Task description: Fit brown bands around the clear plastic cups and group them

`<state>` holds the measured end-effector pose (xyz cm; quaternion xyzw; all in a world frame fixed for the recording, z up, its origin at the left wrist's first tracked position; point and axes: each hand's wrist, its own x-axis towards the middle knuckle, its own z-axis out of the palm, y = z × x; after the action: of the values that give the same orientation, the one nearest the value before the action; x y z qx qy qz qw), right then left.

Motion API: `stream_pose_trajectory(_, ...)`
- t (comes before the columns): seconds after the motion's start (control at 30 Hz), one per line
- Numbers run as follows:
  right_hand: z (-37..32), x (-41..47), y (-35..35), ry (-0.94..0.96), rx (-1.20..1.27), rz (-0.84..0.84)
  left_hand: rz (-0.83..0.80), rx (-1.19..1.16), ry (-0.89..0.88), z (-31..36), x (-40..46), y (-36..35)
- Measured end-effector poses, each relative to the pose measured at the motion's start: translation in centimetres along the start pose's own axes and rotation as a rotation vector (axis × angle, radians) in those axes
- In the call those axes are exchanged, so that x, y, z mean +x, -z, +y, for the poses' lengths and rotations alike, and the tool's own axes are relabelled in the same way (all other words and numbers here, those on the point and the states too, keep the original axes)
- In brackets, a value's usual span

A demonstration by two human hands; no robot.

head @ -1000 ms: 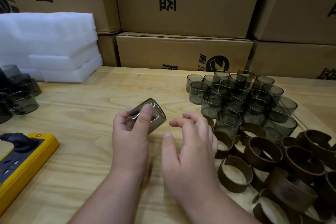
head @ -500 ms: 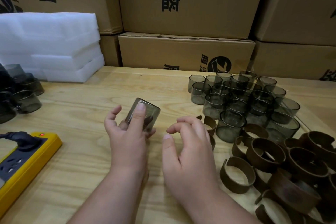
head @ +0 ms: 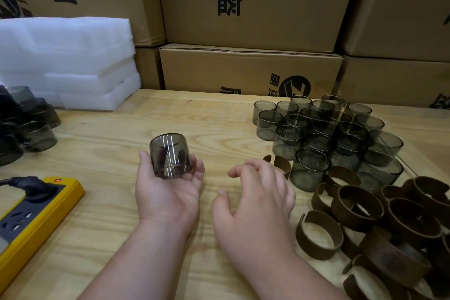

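Observation:
A smoky clear plastic cup (head: 170,156) stands upside down on the upturned palm of my left hand (head: 168,200), thumb beside it; no band is on it. My right hand (head: 255,202) hovers palm down just right of it, fingers loosely curled, holding nothing. A single brown band (head: 282,163) lies just beyond its fingertips. Several bare cups (head: 323,129) stand grouped at the right back of the wooden table (head: 109,153). A pile of brown split bands (head: 389,221) lies at the right front.
More dark cups (head: 36,134) lie at the left edge. A yellow power strip (head: 29,214) with a black plug sits front left. White foam sheets (head: 65,61) are stacked back left. Cardboard cartons (head: 250,68) wall off the back.
My left hand has turned palm up, so the cup it gripped on its side now stands inverted on the palm. My right hand stayed nearly still.

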<state>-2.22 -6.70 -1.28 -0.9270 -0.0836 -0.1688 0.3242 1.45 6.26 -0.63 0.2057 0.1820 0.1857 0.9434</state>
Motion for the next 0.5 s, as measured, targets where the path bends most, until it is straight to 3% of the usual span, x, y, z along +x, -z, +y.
stream_pose_trajectory(0.27,0.2,0.1,-0.2,0.040,-0.040,-0.054,-0.087,0.162,-0.092,-0.5,-0.7,-0.3)
stream_pose_trajectory(0.4,0.9,0.3,-0.2,-0.040,-0.104,-0.081,-0.080,0.493,-0.378,-1.0,-0.7,0.2)
stream_pose_trajectory(0.5,1.4,0.5,-0.3,-0.036,-0.080,-0.094,-0.174,0.775,-0.579,-1.6,-1.1,0.7)
